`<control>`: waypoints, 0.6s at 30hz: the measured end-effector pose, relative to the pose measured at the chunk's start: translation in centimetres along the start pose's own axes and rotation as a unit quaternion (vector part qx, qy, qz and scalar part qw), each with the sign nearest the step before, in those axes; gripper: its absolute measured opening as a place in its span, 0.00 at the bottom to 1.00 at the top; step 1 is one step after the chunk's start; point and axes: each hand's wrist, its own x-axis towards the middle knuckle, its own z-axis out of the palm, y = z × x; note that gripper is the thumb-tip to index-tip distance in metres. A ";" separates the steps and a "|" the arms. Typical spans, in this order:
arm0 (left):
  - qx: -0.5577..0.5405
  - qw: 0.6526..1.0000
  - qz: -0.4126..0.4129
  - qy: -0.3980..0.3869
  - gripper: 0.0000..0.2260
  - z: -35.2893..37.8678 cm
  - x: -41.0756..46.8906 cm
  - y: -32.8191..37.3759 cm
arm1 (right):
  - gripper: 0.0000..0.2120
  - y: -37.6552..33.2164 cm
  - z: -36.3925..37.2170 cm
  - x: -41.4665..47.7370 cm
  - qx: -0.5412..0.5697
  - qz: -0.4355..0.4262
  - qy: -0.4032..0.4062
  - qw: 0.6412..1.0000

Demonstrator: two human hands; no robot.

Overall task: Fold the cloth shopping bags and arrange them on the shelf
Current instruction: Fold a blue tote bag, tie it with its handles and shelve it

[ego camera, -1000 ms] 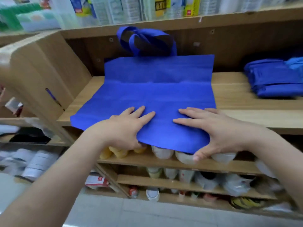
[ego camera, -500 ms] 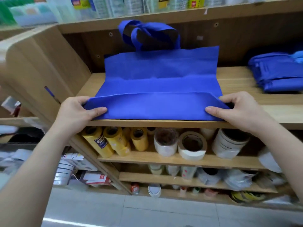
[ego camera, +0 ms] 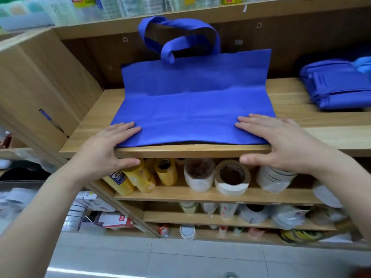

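Head view, as I read it on my remote feed. The blue cloth bag (ego camera: 192, 109) lies on the wooden shelf (ego camera: 313, 121), its near edge flush with the shelf's front lip; the near half lies flat on the board, while the far half rises against the back panel, with the handles (ego camera: 167, 54) looped above it. The left hand (ego camera: 106, 149) rests at the bag's near left corner, fingers straight and flat on the fabric, thumb below the shelf's front edge; it grasps nothing that I can see. The right hand (ego camera: 281, 145) mirrors it at the near right corner, fingers extended on the fabric, thumb under the lip. A pile of folded blue bags (ego camera: 337, 85) sits well apart to the right on the same shelf; tape rolls (ego camera: 231, 177) and yellow rolls (ego camera: 140, 177) fill the shelf beneath.
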 end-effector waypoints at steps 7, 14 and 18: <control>-0.200 0.979 -0.021 0.039 0.26 -1.1 -1.6 -2.5 | 0.22 1.7 -1.8 -0.7 0.265 0.001 0.000 0.964; -0.430 0.881 -0.135 0.144 0.10 -1.4 -1.1 -4.0 | 0.08 1.8 -2.7 -0.3 0.337 0.103 0.114 0.929; -0.470 0.841 -0.189 0.189 0.11 -1.0 0.5 -3.1 | 0.16 1.5 -1.9 0.9 0.408 0.195 0.221 0.864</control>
